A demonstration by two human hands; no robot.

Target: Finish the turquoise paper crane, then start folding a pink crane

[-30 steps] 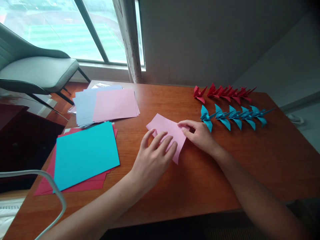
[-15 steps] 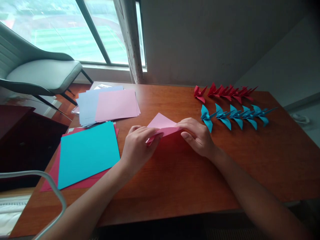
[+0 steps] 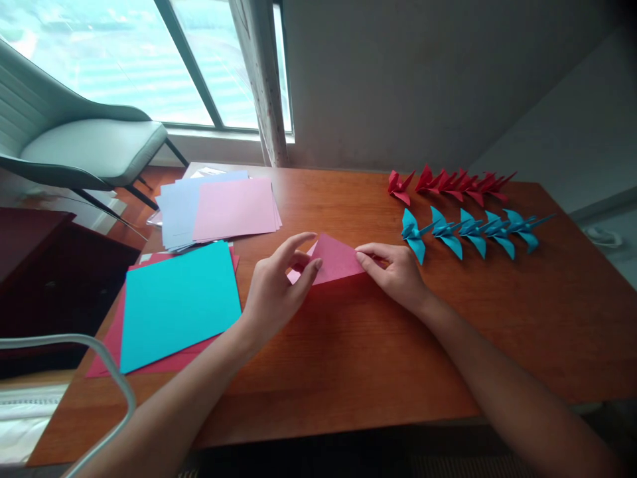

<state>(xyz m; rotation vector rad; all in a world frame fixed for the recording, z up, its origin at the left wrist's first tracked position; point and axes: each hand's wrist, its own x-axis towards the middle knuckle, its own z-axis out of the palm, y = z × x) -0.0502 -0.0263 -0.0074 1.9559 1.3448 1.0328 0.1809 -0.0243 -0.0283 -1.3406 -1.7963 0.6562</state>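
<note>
A pink sheet of paper [image 3: 334, 260] stands folded over in the middle of the wooden table [image 3: 378, 345], its near half lifted toward the far half. My left hand [image 3: 279, 289] pinches its left side between thumb and fingers. My right hand [image 3: 395, 272] pinches and presses down its right corner against the table. A row of blue paper cranes [image 3: 470, 229] lies just right of my right hand, with a row of red paper cranes [image 3: 450, 182] behind it.
A turquoise sheet [image 3: 180, 302] lies on red sheets [image 3: 112, 348] at the left. Behind it sits a stack of pink paper [image 3: 233, 209] over pale blue paper [image 3: 174, 212]. A grey chair [image 3: 89, 146] stands by the window. A white curved tube [image 3: 99, 372] crosses the lower left corner.
The pink sheet lay flat under both hands; my left hand lifted its near edge and folded it over toward the far edge while my right hand kept the right corner.
</note>
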